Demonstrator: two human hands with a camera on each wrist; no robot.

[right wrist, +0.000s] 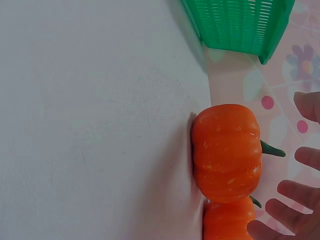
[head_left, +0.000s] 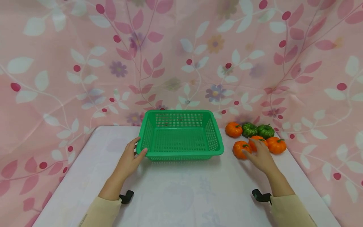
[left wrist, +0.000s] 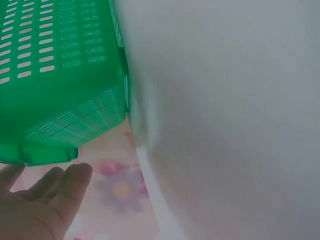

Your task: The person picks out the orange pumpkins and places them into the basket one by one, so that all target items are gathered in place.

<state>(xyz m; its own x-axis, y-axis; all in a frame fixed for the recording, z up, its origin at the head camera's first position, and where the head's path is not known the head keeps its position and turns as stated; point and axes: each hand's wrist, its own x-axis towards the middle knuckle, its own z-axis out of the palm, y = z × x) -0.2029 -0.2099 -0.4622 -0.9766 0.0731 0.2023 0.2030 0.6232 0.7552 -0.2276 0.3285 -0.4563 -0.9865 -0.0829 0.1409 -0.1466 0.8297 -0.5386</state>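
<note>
A green plastic basket with slotted walls stands on the table with nothing in it. My left hand is at its front left corner, the thumb by the front rim and the fingers along the left side. In the left wrist view those fingers look fairly straight beside the rim; firm contact cannot be told. To the right, my right hand hovers over the small pumpkins with its fingers spread, holding nothing. Nearest it are an orange pumpkin and a second orange one, partly hidden by the hand.
Behind these sit another orange pumpkin and two green pumpkins, with one more orange pumpkin at the right. A white cloth covers the table. A pink floral curtain hangs close behind the basket.
</note>
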